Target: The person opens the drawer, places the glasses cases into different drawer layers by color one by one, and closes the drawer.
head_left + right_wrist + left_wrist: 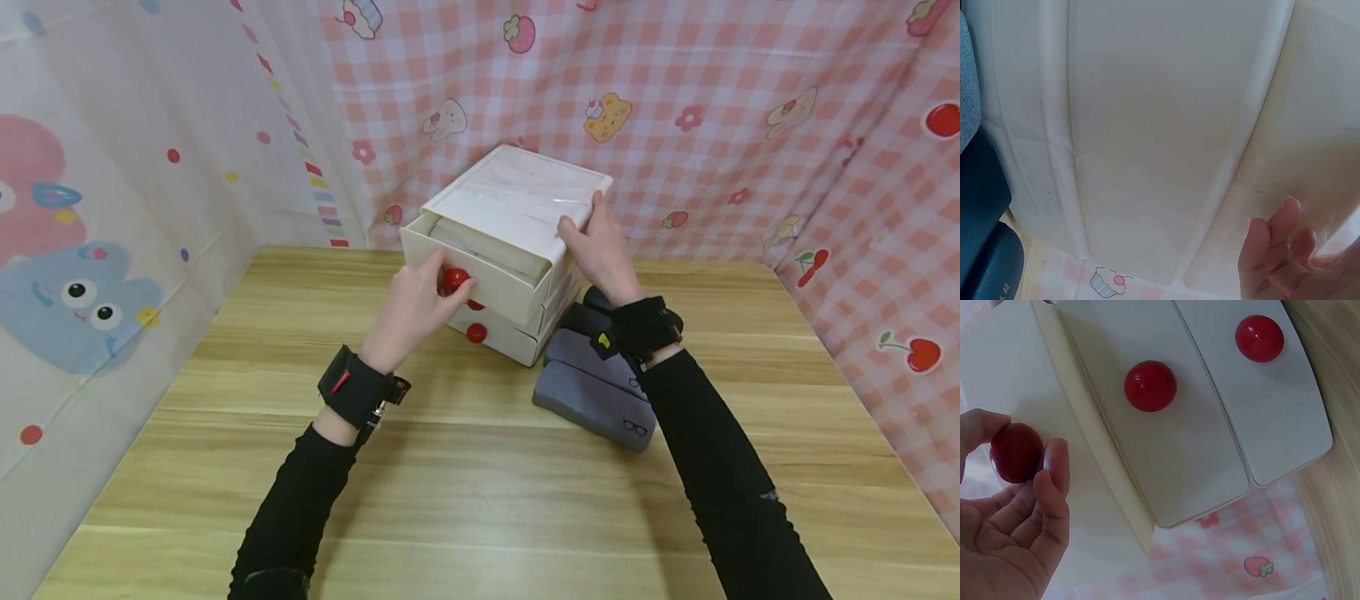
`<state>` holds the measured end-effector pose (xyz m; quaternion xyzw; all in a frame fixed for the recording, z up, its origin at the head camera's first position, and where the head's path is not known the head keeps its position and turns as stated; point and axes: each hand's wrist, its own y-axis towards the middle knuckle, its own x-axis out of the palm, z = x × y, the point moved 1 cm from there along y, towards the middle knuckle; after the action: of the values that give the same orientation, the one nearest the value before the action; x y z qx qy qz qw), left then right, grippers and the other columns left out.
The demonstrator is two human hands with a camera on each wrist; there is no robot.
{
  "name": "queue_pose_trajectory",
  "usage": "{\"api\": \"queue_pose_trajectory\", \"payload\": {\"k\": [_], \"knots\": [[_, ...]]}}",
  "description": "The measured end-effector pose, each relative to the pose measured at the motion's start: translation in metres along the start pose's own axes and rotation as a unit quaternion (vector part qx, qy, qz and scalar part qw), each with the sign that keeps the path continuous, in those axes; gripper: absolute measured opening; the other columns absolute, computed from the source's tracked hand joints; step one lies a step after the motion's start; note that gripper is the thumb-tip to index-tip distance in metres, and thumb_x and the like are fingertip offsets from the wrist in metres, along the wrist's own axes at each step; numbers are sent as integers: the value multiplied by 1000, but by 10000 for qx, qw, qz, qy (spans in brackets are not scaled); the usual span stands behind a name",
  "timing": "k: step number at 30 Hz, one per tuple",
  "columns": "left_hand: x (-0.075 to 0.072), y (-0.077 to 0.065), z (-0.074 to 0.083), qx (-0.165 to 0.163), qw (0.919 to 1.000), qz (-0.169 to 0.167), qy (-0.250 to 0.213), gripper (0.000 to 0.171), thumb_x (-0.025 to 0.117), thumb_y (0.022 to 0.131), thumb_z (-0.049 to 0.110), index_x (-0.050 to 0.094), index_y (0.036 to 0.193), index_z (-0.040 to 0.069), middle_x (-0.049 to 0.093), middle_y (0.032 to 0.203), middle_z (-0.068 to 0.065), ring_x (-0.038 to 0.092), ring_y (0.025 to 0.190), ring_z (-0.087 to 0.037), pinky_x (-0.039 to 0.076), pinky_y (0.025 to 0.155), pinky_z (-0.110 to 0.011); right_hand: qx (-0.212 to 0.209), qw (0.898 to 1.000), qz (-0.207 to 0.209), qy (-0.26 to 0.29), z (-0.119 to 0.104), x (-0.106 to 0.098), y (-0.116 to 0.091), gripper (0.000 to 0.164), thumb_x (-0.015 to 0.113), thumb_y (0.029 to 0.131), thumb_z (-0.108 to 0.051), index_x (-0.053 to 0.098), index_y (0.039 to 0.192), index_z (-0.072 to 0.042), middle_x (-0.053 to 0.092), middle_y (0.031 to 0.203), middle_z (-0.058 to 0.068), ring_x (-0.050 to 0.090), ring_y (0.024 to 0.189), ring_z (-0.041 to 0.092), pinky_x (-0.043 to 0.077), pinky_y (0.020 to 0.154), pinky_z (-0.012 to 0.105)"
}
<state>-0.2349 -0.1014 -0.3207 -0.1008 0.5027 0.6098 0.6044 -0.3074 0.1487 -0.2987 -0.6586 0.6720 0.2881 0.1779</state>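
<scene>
Head view: left hand point(411, 307) pinches the red knob point(454, 280) of a jutting drawer point(504, 293); relaxed right hand point(603, 257) touches the cabinet point(517, 192), near the surface's point(480, 508) far edge.

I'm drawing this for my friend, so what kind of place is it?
Perhaps an indoor tabletop corner; home or studio, I can't tell. It shows in the wooden table, the cartoon-printed cloths hung around it, and the white drawer box with red knobs.
</scene>
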Motion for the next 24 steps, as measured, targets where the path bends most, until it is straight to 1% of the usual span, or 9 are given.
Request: {"api": "queue_pose_trajectory", "payload": {"k": [4, 8, 14, 20, 24], "knots": [[8, 12, -1, -21, 9999, -114, 16, 25, 62, 91, 27, 53, 93, 3, 47, 61, -3, 42, 50, -14, 31, 46, -22, 12, 10000, -12, 11, 1, 0, 0, 85, 40, 91, -47, -2, 153, -5, 4, 161, 15, 16, 146, 23, 19, 119, 38], [14, 22, -1, 21, 9997, -150, 194, 29, 61, 92, 30, 51, 91, 3, 42, 59, -2, 41, 50, -13, 29, 46, -22, 20, 10000, -37, 16, 0, 0, -1, 85, 40, 91, -47, -2, 153, -6, 4, 161, 15, 16, 147, 22, 19, 119, 38], [17, 34, 0, 51, 9992, -210, 334, 31, 61, 93, 33, 49, 90, 4, 39, 58, -1, 41, 48, -15, 28, 46, -23, 57, 10000, -41, -5, -1, -1, -1, 84, 39, 91, -47, -2, 153, -7, 3, 161, 14, 13, 148, 22, 17, 120, 39], [16, 38, 1, -33, 9984, -376, 419, 34, 59, 93, 37, 50, 92, 4, 41, 58, -1, 42, 48, -15, 29, 45, -23, 19, 10000, -38, 34, 0, 0, -1, 84, 39, 92, -46, -3, 153, -6, 4, 161, 14, 13, 148, 22, 18, 120, 39], [11, 38, 0, -21, 9969, -528, 576, 38, 59, 92, 42, 53, 94, 5, 45, 58, -3, 45, 49, -16, 30, 44, -24, 17, 10000, -35, 67, 0, 0, -2, 84, 39, 92, -47, -3, 153, -7, 4, 161, 14, 14, 147, 22, 18, 119, 39]]}}
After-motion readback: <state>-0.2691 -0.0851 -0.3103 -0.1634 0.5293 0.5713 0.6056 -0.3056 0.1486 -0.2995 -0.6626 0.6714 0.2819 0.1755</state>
